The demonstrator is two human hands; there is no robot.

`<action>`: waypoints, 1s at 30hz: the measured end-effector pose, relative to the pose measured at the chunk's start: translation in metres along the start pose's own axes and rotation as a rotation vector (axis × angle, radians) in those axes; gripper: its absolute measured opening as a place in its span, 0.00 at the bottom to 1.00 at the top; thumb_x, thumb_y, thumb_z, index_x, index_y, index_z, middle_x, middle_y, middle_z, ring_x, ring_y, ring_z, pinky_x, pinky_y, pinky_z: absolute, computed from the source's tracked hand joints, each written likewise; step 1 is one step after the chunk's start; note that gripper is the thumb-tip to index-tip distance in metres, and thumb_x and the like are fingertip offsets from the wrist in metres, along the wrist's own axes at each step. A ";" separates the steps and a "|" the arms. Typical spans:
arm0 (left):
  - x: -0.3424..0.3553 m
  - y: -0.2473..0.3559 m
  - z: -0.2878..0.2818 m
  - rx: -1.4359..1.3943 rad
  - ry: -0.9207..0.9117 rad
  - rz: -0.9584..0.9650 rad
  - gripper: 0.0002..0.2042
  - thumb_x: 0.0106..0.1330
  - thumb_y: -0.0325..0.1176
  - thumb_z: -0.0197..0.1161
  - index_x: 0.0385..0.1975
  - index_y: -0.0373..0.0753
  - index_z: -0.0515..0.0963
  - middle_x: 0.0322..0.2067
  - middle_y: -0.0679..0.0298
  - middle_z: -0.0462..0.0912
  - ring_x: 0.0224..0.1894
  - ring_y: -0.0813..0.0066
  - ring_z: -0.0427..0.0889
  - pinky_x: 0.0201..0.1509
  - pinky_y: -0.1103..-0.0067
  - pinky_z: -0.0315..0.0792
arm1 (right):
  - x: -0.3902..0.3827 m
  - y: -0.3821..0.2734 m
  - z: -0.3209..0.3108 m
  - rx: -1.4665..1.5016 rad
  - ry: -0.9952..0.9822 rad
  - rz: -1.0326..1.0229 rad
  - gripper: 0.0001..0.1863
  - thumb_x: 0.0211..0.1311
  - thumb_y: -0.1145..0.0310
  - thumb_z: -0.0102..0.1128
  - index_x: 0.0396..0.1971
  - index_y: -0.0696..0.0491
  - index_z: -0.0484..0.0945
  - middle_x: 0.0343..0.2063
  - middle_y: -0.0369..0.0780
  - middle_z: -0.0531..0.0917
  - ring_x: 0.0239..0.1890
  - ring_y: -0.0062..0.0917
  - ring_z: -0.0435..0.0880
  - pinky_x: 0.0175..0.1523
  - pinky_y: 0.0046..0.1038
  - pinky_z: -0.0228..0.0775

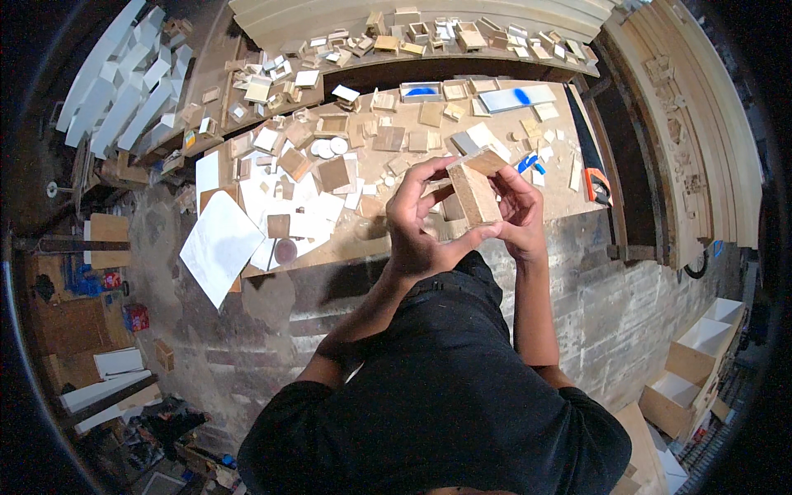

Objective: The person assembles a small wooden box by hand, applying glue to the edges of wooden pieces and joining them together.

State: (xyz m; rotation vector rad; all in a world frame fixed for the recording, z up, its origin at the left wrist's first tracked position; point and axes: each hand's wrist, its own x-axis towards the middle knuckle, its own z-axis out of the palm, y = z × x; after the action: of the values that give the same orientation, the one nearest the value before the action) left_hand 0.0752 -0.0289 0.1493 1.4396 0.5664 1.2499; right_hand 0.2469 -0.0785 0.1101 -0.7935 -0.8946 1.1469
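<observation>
Above the near edge of the workbench, both my hands hold up a small wooden box [476, 195] made of light boards, tilted so that one broad side faces me. My left hand [410, 219] grips it from the left, with the thumb along the lower edge and the fingers at the upper left. My right hand [521, 210] closes on its right side, the thumb at the lower corner. The inside of the box is mostly hidden. Just right of my right hand lies a blue tool or clamp [529, 162] on the workbench [569, 198].
White sheets [221, 247] overhang the bench's left front edge. Wood blocks and small boxes [333, 125] crowd its top. A handsaw with an orange handle [597, 186] lies at the right edge. Stacked boards [693, 124] stand to the right, drawer-like boxes [678, 396] at lower right.
</observation>
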 end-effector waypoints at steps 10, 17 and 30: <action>-0.006 -0.028 -0.013 -0.066 -0.022 0.064 0.41 0.48 0.33 0.79 0.58 0.25 0.60 0.51 0.44 0.74 0.54 0.59 0.80 0.58 0.68 0.78 | -0.005 0.015 -0.003 -0.061 -0.014 0.002 0.48 0.39 0.74 0.82 0.63 0.69 0.65 0.56 0.45 0.75 0.61 0.29 0.74 0.59 0.36 0.77; -0.013 -0.070 -0.032 -0.266 0.254 -0.219 0.40 0.53 0.42 0.77 0.59 0.25 0.63 0.51 0.52 0.76 0.54 0.65 0.78 0.60 0.70 0.72 | 0.002 0.016 -0.013 -0.226 0.040 0.176 0.40 0.51 0.70 0.75 0.65 0.59 0.67 0.54 0.40 0.79 0.53 0.24 0.78 0.50 0.25 0.79; -0.026 -0.090 -0.084 -0.859 0.636 -0.394 0.31 0.68 0.47 0.54 0.67 0.38 0.61 0.63 0.55 0.69 0.63 0.53 0.72 0.64 0.54 0.72 | -0.018 0.119 -0.210 -1.082 0.405 0.393 0.12 0.62 0.64 0.64 0.39 0.57 0.84 0.28 0.41 0.87 0.31 0.23 0.86 0.38 0.28 0.78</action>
State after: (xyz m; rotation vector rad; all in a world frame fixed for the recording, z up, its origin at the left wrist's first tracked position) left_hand 0.0164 0.0092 0.0446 0.1897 0.5815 1.3685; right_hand 0.3841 -0.0831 -0.0893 -2.0736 -1.0112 0.7062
